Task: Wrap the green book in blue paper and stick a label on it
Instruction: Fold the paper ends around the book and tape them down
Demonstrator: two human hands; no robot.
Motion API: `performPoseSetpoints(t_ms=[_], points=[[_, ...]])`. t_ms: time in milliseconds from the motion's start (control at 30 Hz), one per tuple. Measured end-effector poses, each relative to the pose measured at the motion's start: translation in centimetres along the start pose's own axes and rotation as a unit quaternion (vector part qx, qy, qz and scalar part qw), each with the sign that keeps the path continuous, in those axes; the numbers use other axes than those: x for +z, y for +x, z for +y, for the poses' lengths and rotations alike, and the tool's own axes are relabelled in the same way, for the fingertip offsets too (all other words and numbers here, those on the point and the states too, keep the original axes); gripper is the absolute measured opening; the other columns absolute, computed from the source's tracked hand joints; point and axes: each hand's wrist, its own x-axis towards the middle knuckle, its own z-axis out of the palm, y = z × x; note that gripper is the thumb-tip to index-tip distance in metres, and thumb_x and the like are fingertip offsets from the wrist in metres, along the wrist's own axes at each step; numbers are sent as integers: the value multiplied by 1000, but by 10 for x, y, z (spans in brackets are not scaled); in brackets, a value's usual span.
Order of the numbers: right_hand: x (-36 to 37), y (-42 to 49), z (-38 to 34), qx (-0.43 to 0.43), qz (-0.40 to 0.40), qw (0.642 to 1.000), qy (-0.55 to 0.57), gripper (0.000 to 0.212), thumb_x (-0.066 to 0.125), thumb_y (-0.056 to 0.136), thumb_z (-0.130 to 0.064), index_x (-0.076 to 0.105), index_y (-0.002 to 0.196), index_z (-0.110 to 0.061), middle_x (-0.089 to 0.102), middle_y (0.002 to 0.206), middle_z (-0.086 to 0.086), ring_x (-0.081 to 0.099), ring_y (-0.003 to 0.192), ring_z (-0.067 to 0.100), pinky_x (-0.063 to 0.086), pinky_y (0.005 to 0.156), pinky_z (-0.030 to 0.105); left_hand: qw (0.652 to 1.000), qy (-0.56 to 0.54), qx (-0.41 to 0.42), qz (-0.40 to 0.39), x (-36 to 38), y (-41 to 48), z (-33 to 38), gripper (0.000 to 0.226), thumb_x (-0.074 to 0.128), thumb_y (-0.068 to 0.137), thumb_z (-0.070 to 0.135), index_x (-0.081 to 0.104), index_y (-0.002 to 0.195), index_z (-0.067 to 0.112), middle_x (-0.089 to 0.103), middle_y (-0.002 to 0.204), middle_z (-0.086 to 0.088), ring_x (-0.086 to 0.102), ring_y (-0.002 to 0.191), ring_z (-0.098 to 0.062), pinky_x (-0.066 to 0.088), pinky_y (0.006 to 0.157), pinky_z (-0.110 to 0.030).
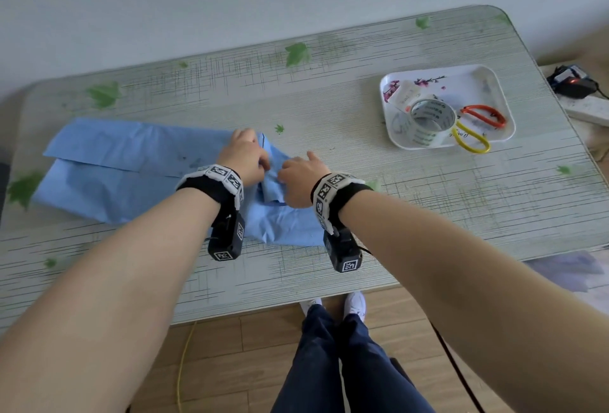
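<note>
Blue paper (131, 165) is bunching up between our hands. Our left hand (245, 155) is pinching a raised fold at the sheet's right end with curled fingers. Just beside it, our right hand (301, 178) is gripping the same crumpled flap. We are wearing marker-printed wristbands (214, 178). The paper is lying folded over itself across the left half of the table (428, 215), closer to the near edge; the green book is not showing. Toward the far right corner, a white tray (468, 90) is holding a tape roll (425, 126), scissors (478, 127) and a small label (403, 96).
</note>
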Motion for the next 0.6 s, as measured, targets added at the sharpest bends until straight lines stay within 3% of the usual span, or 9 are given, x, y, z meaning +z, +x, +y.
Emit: performPoseSetpoints(t_ms=[100,200,267,333,400,467,533,600], points=[[9,-3,-22,-24,-14,997,72,35,50,88,-35,57,120,-25,55,124,-3,50,120,20,35,105,40,998,1,-20,-57,4,-9,-14,21,61,85,20,74,100,27,30,101,-2,33,117,-30,27,107,-28],[20,-5,-49,-20,-30,991,126,28,49,90,-40,60,107,-21,61,114,-1,58,107,23,46,88,37,992,-19,-34,-124,10,-22,-26,33,74,76,27,70,109,27,33,114,-7,32,119,-28,25,108,-26],[23,-5,-64,7,-52,991,124,46,43,90,-58,61,89,-15,65,99,2,60,99,26,46,87,39,988,-42,-32,-144,13,-25,-30,40,67,81,14,65,120,23,32,129,-12,32,126,-29,24,109,-24],[20,-4,-75,46,-77,990,112,61,38,84,-72,54,77,-14,63,94,5,58,104,28,41,97,48,985,-71,-34,-155,10,-25,-30,45,54,85,3,60,127,19,28,136,-14,31,131,-25,25,109,-22],[15,-5,-87,72,-96,989,82,72,36,79,-79,59,99,-13,62,112,7,51,118,29,28,106,55,984,-82,-27,-158,9,-25,-32,48,48,86,-2,57,130,16,26,138,-14,30,133,-25,24,109,-23],[16,-6,-103,92,-113,988,55,85,37,76,-81,48,130,-15,52,132,5,42,129,28,17,109,57,983,-82,-21,-161,11,-27,-33,50,45,87,-5,55,132,14,25,140,-15,27,135,-26,23,111,-24],[26,0,-118,118,-113,986,44,82,46,74,-79,50,127,-16,56,126,4,47,122,27,12,111,61,984,-80,-20,-158,17,-31,-36,50,44,87,-6,54,133,12,23,142,-15,25,136,-27,24,112,-26],[34,5,-127,146,-93,984,48,65,53,81,-66,53,121,-14,59,120,3,52,115,25,12,110,65,984,-79,-23,-159,19,-33,-40,51,44,87,-7,54,133,11,22,142,-14,25,136,-27,26,111,-27]])
